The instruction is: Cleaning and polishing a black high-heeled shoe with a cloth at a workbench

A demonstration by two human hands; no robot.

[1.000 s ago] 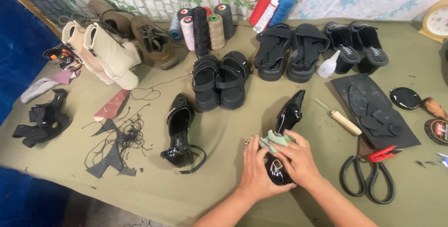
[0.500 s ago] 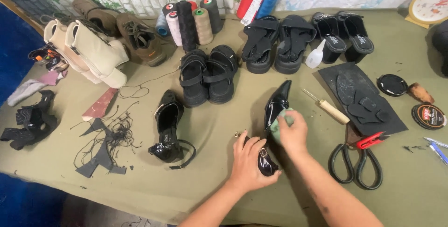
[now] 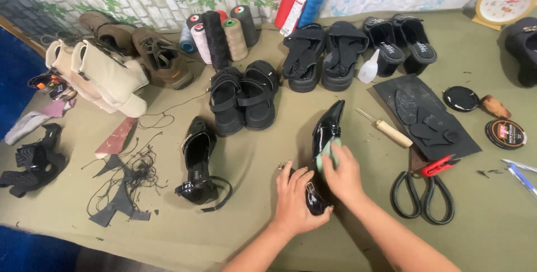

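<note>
A glossy black pointed shoe (image 3: 327,126) lies on the olive cloth-covered table, toe pointing away from me. My left hand (image 3: 296,199) grips its heel end near the buckle strap. My right hand (image 3: 342,176) presses a pale green cloth (image 3: 326,154) against the shoe's middle. Its matching black strapped shoe (image 3: 198,163) lies to the left, untouched.
Black-handled scissors (image 3: 422,196) and a wooden-handled awl (image 3: 389,129) lie right of my hands, beside a black rubber sheet (image 3: 428,118) and polish tins (image 3: 505,133). Black sandals (image 3: 243,96), thread cones (image 3: 221,37), beige boots (image 3: 100,76) and thread scraps (image 3: 126,185) fill the back and left.
Both hands stay on the pointed shoe. My right hand with the cloth has shifted along the shoe's middle, and the camera view has moved slightly.
</note>
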